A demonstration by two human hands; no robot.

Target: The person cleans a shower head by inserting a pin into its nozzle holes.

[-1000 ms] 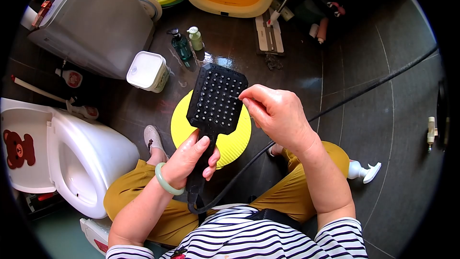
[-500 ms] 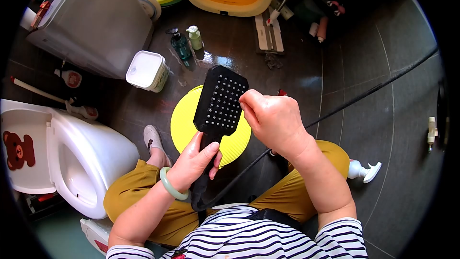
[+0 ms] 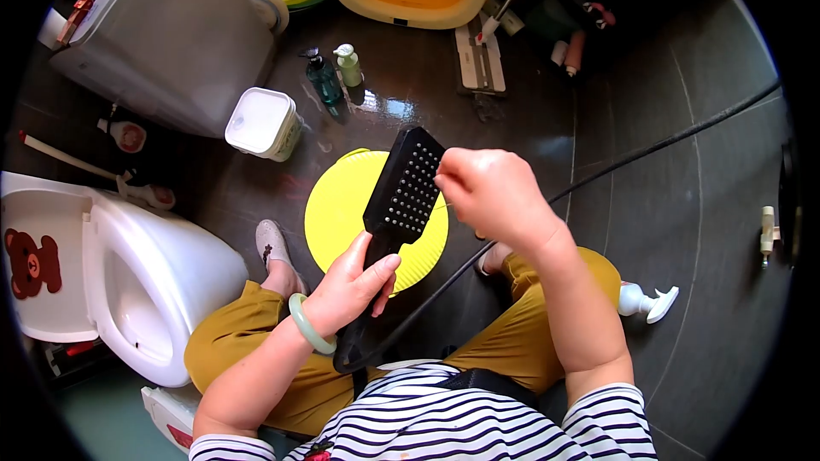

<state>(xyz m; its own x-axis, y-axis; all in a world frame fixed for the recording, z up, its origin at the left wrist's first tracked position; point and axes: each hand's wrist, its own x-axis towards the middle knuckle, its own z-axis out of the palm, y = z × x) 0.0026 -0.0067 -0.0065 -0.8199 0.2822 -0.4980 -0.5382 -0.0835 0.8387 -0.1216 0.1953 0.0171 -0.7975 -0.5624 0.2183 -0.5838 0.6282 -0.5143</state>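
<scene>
A black rectangular shower head [image 3: 404, 188] with rows of pale nozzles is tilted in front of me. My left hand [image 3: 350, 282], with a pale green bangle on the wrist, is wrapped round its handle. Close against the right edge of the nozzle face, my right hand [image 3: 491, 196] is closed in a pinch. A thin light line shows below those fingertips, too fine to name. From the handle's lower end a black hose [image 3: 478, 260] runs up to the right. Beneath the shower head is a round yellow ribbed lid [image 3: 337, 205].
A white-lidded tub [image 3: 260, 124] and two pump bottles, one dark [image 3: 323, 77] and one light green [image 3: 348, 66], stand on the wet floor. At left is an open toilet [image 3: 162, 282]; at right, a spray bottle [image 3: 645, 301]. A flat mop [image 3: 480, 55] lies ahead.
The shower head has turned so its nozzle face points more to the right, and shifted slightly right. My right hand has moved a little right and stays pinched beside it.
</scene>
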